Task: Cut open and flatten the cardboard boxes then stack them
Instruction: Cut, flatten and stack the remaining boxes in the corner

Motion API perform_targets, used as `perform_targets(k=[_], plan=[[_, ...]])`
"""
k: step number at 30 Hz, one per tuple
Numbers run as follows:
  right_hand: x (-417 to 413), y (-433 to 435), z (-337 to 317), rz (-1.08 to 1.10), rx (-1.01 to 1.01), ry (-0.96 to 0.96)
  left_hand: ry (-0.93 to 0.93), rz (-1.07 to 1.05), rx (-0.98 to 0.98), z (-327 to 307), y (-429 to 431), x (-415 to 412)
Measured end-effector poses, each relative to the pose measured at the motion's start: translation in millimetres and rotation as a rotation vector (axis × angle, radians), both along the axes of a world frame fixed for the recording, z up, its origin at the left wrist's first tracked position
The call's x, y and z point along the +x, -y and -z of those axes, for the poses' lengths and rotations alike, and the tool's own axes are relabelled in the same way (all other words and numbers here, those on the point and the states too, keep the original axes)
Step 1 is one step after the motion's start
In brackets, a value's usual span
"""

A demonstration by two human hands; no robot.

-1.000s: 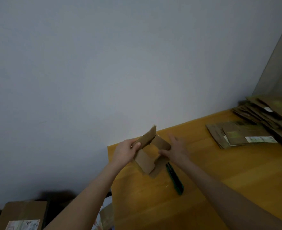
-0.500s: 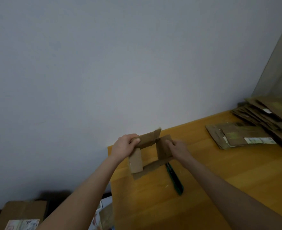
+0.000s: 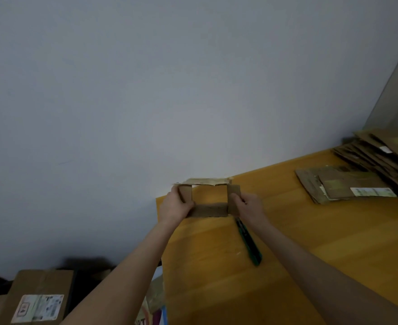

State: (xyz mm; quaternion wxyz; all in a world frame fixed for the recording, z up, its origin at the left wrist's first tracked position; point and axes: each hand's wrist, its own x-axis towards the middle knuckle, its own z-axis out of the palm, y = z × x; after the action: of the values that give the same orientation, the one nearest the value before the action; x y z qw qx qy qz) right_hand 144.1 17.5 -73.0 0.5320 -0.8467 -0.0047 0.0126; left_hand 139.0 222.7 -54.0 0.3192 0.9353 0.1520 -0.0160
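A small brown cardboard box, open at both ends, is held up over the far left corner of the wooden table; I look straight through its square frame. My left hand grips its left wall. My right hand grips its right wall. A green utility knife lies on the table just below my right hand. Flattened cardboard boxes lie in a low stack at the right, and a bigger pile of flattened cardboard sits behind them.
A grey wall rises right behind the table. On the floor at the lower left stands a sealed cardboard box with a shipping label. More packaging shows beside the table's left edge.
Both hands have turned the small box and pulled it from a skewed, half-collapsed shape into a squared frame facing me. The knife and the stacks have not moved.
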Motion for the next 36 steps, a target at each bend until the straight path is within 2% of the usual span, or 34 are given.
perform_targets(k=[3,6,8,12,18,20,23,29,33,36], plan=[[1,9,4,0.129,0.259,-0.142,0.002,0.139,-0.262,-3,-10,-7],[1,17,4,0.228,0.598,-0.302,-0.062,0.068,-0.554,-1,-18,-15],[2,19,4,0.252,0.74,-0.361,-0.142,0.061,-0.68,5,-21,-22],[2,14,8,0.265,0.895,-0.402,-0.271,-0.079,-1.015,23,-22,-30],[-8,11,21,0.166,0.986,-0.496,-0.381,-0.344,-1.14,30,-25,-29],[-8,14,26,0.129,0.899,-0.559,-0.371,-0.389,-1.08,34,-31,-28],[-8,16,34,0.109,0.66,-0.624,-0.278,-0.443,-0.978,44,-40,-29],[-12,-6,65,0.027,-0.02,-0.453,-0.176,-0.387,-0.707,62,-41,-38],[-25,-28,94,-0.142,-0.521,-0.423,-0.196,-0.466,-0.675,96,-45,-52],[-37,-34,117,-0.267,-0.692,-0.246,-0.271,-0.424,-0.538,128,-35,-67]])
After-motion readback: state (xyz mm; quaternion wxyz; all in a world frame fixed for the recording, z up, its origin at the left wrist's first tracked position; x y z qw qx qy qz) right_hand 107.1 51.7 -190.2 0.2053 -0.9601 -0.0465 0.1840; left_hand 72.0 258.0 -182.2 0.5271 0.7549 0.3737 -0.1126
